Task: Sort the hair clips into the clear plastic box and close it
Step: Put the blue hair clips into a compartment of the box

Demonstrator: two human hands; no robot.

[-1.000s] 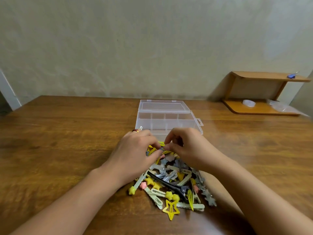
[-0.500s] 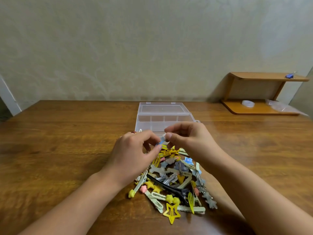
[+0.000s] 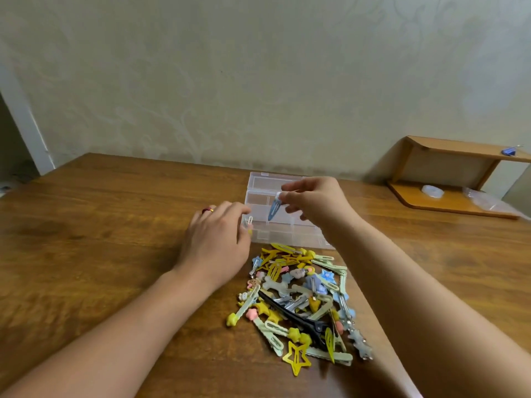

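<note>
A clear plastic box [image 3: 260, 192] with several compartments lies open on the wooden table, its lid folded back toward the wall. My right hand [image 3: 316, 201] pinches a blue hair clip [image 3: 273, 209] by its top end, and the clip hangs over the box. My left hand [image 3: 217, 235] sits at the box's left front corner and holds a small pale clip [image 3: 248, 222] with a yellow tip at its fingertips. A pile of hair clips [image 3: 298, 294], mostly yellow, pale green and blue with one long black clip, lies in front of the box.
A small wooden shelf [image 3: 448, 179] stands on the table at the far right against the wall, with a white disc and a clear bag on its lower board and a blue object on top. Bare wood spreads to the left.
Both hands have lifted away from the pile toward the box. The right hand has carried the blue clip up over the compartments, and the left has drawn apart from it to the box's corner.
</note>
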